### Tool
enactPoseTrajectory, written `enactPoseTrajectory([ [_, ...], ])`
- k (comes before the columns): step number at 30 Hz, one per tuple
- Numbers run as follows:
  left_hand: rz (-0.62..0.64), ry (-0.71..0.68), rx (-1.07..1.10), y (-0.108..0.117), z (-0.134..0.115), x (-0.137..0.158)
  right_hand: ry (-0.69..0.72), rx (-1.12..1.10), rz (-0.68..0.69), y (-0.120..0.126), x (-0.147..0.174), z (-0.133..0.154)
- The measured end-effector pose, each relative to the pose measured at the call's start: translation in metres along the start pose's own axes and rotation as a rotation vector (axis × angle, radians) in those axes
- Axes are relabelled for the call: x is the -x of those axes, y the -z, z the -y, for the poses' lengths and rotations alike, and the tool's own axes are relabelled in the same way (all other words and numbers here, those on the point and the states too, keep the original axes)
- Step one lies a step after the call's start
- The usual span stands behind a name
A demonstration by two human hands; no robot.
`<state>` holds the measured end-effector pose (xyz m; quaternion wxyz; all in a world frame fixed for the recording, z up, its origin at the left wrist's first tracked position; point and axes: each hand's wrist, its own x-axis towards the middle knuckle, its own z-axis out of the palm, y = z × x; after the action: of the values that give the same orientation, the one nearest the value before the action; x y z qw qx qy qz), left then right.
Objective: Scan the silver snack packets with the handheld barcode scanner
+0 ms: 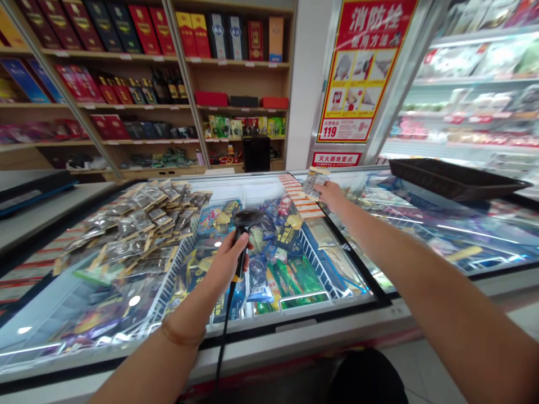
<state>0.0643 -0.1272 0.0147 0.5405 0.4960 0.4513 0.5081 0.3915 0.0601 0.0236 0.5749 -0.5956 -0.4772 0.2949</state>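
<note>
My left hand [234,253] is wrapped round the handle of a black barcode scanner [248,216], held over the middle of the chest freezer [295,324]. A dark cable hangs from the scanner's handle past the freezer's front edge. With my arm stretched far out, my right hand [330,193] grips a small clear packet [315,182] near the freezer's back edge, its contents too blurred to name. A large pile of similar clear packets with brown card edges [145,216] lies on the freezer's glass top at the left.
Under the glass, white wire baskets [322,266] hold colourful frozen food bags [290,275]. A black plastic tray [455,178] sits on the freezer at the right. Shelves of boxes [236,62] stand behind, beside a red fire-hydrant poster [366,73].
</note>
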Motion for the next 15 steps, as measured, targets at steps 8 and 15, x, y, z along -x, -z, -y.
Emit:
enactPoseTrajectory([
  [8, 0.101, -0.056, -0.017, 0.007, 0.005, -0.002, -0.109, -0.368, 0.367, -0.119, 0.081, 0.000],
  [15, 0.181, -0.097, -0.056, 0.004, 0.011, -0.005, -0.135, -0.386, 0.382, -0.113, 0.087, 0.001],
])
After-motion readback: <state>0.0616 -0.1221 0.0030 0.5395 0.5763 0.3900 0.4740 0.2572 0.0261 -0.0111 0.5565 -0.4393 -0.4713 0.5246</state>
